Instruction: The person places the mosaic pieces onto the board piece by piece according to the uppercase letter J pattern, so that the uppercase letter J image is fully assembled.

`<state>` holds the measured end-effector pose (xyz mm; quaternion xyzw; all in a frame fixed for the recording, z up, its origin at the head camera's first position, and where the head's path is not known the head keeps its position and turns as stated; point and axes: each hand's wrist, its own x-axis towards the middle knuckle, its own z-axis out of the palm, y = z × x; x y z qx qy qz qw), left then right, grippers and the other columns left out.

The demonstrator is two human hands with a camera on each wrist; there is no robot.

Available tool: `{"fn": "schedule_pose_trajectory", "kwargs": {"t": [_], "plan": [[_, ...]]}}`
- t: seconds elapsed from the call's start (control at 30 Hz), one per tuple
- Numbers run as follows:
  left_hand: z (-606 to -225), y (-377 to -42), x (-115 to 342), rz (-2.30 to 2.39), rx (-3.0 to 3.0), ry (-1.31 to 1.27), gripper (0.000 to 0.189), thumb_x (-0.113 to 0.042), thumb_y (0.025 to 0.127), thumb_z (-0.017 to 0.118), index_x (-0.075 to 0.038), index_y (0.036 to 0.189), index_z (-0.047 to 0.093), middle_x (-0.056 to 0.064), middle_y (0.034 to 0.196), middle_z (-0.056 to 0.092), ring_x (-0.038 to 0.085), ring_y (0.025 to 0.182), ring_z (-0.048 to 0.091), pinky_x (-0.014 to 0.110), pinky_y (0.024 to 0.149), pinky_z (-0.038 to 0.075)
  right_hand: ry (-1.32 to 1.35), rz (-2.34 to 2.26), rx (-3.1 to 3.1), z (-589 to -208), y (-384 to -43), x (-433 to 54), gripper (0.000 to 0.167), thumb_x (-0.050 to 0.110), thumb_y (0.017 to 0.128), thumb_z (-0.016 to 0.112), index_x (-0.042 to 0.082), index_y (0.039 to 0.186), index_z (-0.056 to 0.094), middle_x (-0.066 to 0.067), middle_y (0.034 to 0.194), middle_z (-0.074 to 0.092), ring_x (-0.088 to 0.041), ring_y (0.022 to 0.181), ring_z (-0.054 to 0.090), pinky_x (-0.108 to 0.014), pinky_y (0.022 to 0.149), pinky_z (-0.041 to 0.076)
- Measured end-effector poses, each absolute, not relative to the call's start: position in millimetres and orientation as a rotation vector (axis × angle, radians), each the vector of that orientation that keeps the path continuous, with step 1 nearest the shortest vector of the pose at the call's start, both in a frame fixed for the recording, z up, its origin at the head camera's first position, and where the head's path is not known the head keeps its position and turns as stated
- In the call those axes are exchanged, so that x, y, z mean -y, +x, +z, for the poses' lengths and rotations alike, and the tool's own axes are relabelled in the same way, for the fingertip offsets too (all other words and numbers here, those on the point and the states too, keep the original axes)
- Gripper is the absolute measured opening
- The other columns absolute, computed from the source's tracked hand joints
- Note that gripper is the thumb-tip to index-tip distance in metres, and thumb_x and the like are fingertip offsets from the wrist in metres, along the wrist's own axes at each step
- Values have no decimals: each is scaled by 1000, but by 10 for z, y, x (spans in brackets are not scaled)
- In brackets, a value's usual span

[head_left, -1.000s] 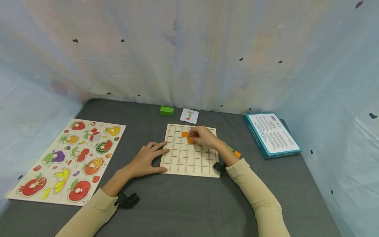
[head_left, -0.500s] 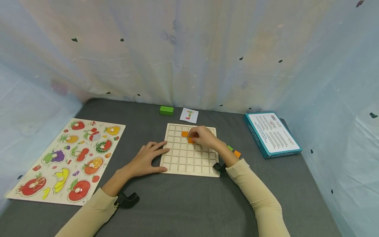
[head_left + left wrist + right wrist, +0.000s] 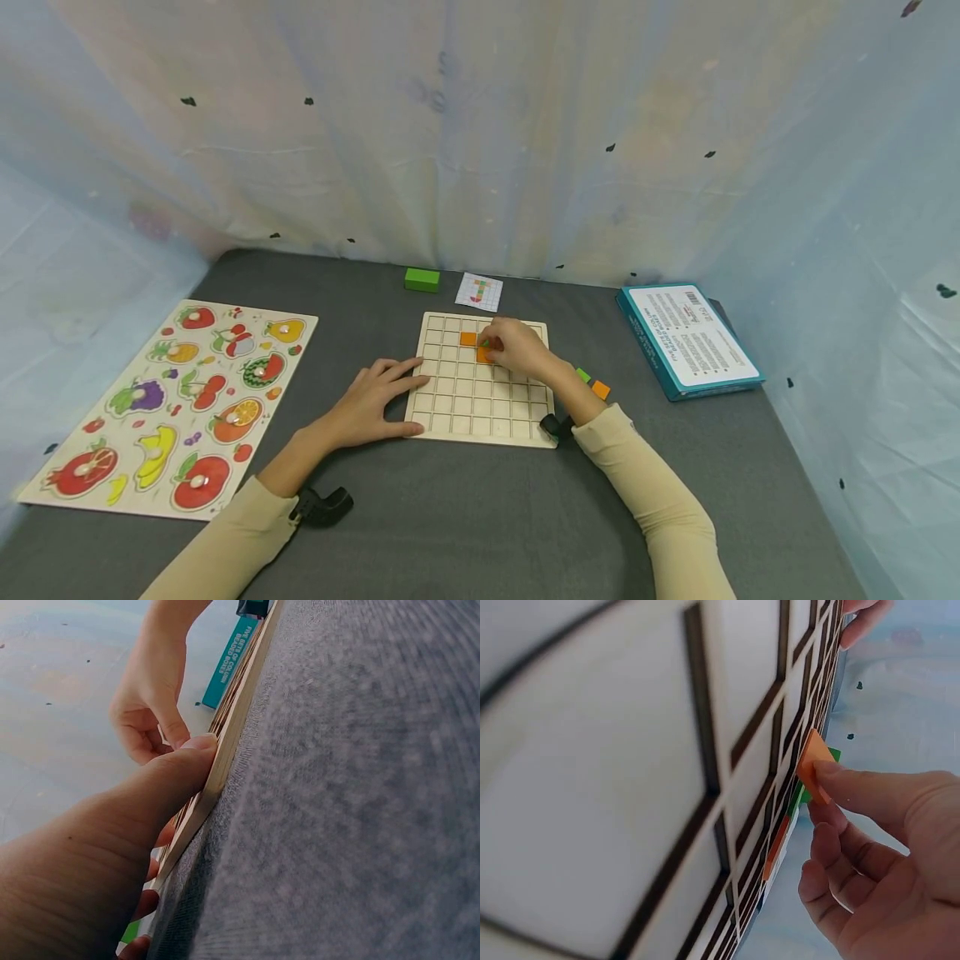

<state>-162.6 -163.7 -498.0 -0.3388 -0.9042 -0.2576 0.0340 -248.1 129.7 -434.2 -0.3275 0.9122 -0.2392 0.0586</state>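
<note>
A pale wooden grid board (image 3: 472,410) lies at the middle of the table. My right hand (image 3: 516,346) is over its upper part and pinches an orange square tile (image 3: 484,356) between thumb and fingers; in the right wrist view that tile (image 3: 811,761) stands tilted against the grid. A second orange tile (image 3: 468,339) sits in a cell just left of it, and a bit of green shows beside my fingertips. My left hand (image 3: 367,407) rests at the board's left edge with fingers spread, its thumb (image 3: 176,776) touching the board's side.
Behind the board are a green block (image 3: 422,280) and a small pattern card (image 3: 479,292). A green tile (image 3: 582,375) and an orange tile (image 3: 601,390) lie right of the board. A fruit puzzle (image 3: 180,408) is at left, a teal box (image 3: 690,340) at right.
My right fingers have shifted slightly at the orange tile, and a little green now shows by the fingertips. My left hand stays at the board's edge.
</note>
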Motion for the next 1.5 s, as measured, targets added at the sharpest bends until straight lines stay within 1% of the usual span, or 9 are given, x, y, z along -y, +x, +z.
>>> {"fn": "schedule_pose_trajectory", "kwargs": {"t": [0.07,0.23,0.4,0.53,0.7,0.87,1.03,1.27,1.5], "plan": [[-4978,-1626,1637,-793,2780,-1044,80,-62,82,72,-20,147,53,7,159,34,26,129,38,54,93,31,-987,-713,-2768,-4339,-2476,-1288,18,2,89,74,4,107,74,-5,89,62,-17,75,52,-30,68,44],[-4978,-1629,1637,-797,2778,-1047,80,-61,82,73,-19,147,53,7,159,34,26,129,38,54,93,31,-973,-668,-2786,-4335,-2466,-1266,13,4,89,75,5,102,74,-5,92,64,-18,78,56,-31,70,47],[-4979,-1635,1638,-798,2778,-1048,80,-61,82,73,-20,147,53,7,159,34,26,128,38,53,93,31,-948,-636,-2788,-4328,-2454,-1261,17,7,88,77,5,105,75,-5,95,62,-18,81,58,-31,72,48],[-4976,-1638,1637,-799,2777,-1049,80,-61,82,73,-19,147,53,7,159,34,26,128,38,53,93,31,-929,-628,-2791,-4332,-2453,-1259,20,9,87,78,5,107,76,-4,92,60,-17,78,55,-30,70,45],[-4978,-1632,1638,-796,2777,-1049,80,-61,82,73,-19,147,53,7,159,34,26,128,38,54,94,31,-941,-610,-2802,-4338,-2453,-1243,19,9,87,79,5,105,75,-4,89,61,-17,76,52,-31,69,43],[-4981,-1626,1635,-805,2780,-1047,80,-60,82,74,-19,147,53,7,159,35,26,129,39,53,94,31,-939,-597,-2817,-4344,-2447,-1233,19,10,86,80,5,104,76,-4,90,61,-17,76,52,-30,68,43],[-4981,-1627,1636,-800,2771,-1052,79,-60,82,73,-19,147,53,8,159,35,26,128,39,53,93,31,-951,-589,-2819,-4346,-2444,-1229,21,12,85,81,5,104,77,-5,93,62,-17,78,55,-30,69,45],[-4987,-1631,1640,-797,2774,-1051,80,-61,82,73,-20,147,53,7,159,35,26,128,39,53,94,31,-946,-595,-2808,-4346,-2448,-1223,17,11,86,80,6,102,76,-5,97,64,-20,86,61,-34,76,49],[-4979,-1622,1641,-808,2782,-1048,80,-61,82,73,-20,148,52,7,159,34,26,129,38,55,95,31,-933,-597,-2802,-4351,-2451,-1223,20,10,86,79,5,105,77,-6,98,65,-19,86,61,-32,74,49]]}}
